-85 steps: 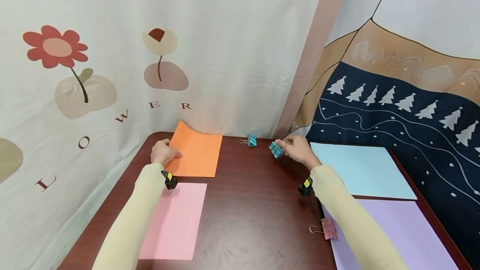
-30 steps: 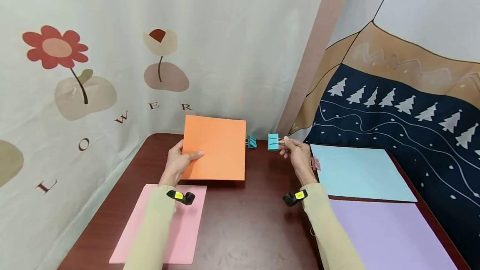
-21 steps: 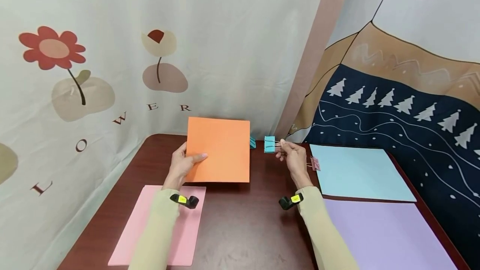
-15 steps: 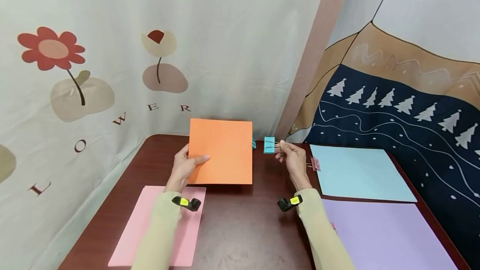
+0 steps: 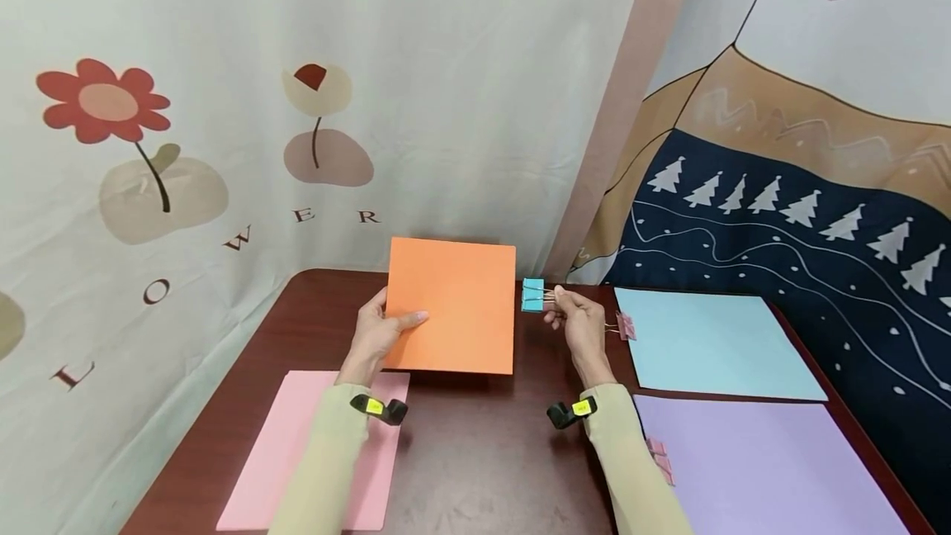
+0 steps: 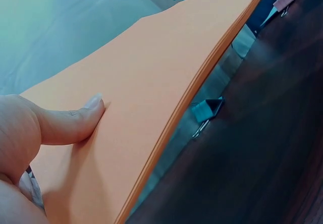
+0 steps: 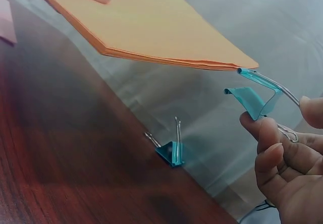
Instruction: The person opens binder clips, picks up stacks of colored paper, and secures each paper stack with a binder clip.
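A stack of orange paper [image 5: 461, 295] is held up off the table, tilted, at the back middle. My left hand [image 5: 375, 330] grips its left edge, thumb lying on the front face. My right hand [image 5: 583, 320] pinches the wire handles of a teal binder clip [image 7: 255, 99], whose mouth is spread apart beside the stack's right edge. In the right wrist view the clip's upper lip is close to the paper's corner; whether they touch I cannot tell. A second teal binder clip [image 7: 172, 153] lies on the table behind the stack, hidden in the head view.
Pink paper [image 5: 260, 452] lies at the table's left front. Light blue paper [image 5: 721, 345] with a pink binder clip [image 5: 626, 326] on its left edge lies at right. Purple paper [image 5: 765, 461], also with a pink clip [image 5: 660, 459], lies nearer. A curtain [image 5: 461, 106] hangs behind the table.
My left hand has lifted the orange paper and brought it rightward toward the clip. My right hand has turned the teal clip's mouth left and squeezed its handles. The second teal clip became hidden behind the paper.
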Demonstrator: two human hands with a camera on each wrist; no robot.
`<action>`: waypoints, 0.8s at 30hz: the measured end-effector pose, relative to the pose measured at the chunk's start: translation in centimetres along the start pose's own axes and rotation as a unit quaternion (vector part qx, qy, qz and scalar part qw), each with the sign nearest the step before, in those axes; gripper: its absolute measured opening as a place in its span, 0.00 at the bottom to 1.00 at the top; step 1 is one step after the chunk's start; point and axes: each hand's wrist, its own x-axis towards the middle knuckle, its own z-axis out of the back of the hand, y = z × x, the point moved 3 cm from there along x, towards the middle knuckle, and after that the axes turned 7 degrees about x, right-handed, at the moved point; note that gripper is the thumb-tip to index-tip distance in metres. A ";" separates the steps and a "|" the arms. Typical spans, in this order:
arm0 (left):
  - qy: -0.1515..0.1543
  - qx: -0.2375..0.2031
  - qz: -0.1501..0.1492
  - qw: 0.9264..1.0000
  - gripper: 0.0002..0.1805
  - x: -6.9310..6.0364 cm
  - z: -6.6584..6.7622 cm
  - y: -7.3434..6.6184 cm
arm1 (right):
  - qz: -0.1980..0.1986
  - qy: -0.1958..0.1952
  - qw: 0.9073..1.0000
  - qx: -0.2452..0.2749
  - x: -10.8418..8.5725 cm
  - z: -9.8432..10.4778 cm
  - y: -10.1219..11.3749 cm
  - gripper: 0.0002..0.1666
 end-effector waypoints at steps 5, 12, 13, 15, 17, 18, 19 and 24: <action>0.005 -0.002 -0.007 1.000 0.41 -0.2 -0.3 -0.1 | 0.006 0.001 1.000 -0.007 -0.3 0.0 -0.2 0.25; 0.001 -0.004 -0.007 1.000 0.40 -0.4 -0.6 -0.2 | 0.003 0.007 1.000 -0.001 -0.4 -0.4 -0.3 0.23; 0.000 -0.005 -0.008 1.000 0.40 -0.4 -0.6 -0.2 | 0.004 0.008 1.000 -0.001 -0.4 -0.5 -0.3 0.23; -0.001 -0.005 -0.011 1.000 0.40 -0.4 -0.8 -0.2 | 0.009 0.012 1.000 -0.002 -0.5 -0.8 -0.4 0.23; -0.002 -0.005 -0.012 1.000 0.40 -0.4 -0.8 -0.2 | 0.010 0.017 1.000 -0.004 -0.6 -1.1 -0.4 0.23; -0.003 -0.006 -0.012 1.000 0.40 -0.4 -0.8 -0.2 | 0.010 0.019 1.000 -0.005 -0.7 -1.2 -0.5 0.23; -0.003 -0.006 -0.011 1.000 0.39 -0.4 -0.9 -0.2 | 0.009 0.020 1.000 -0.006 -0.8 -1.3 -0.5 0.23; -0.003 -0.009 -0.005 1.000 0.39 -0.6 -0.9 0.0 | 0.004 0.021 1.000 -0.009 -1.0 -1.7 -0.8 0.23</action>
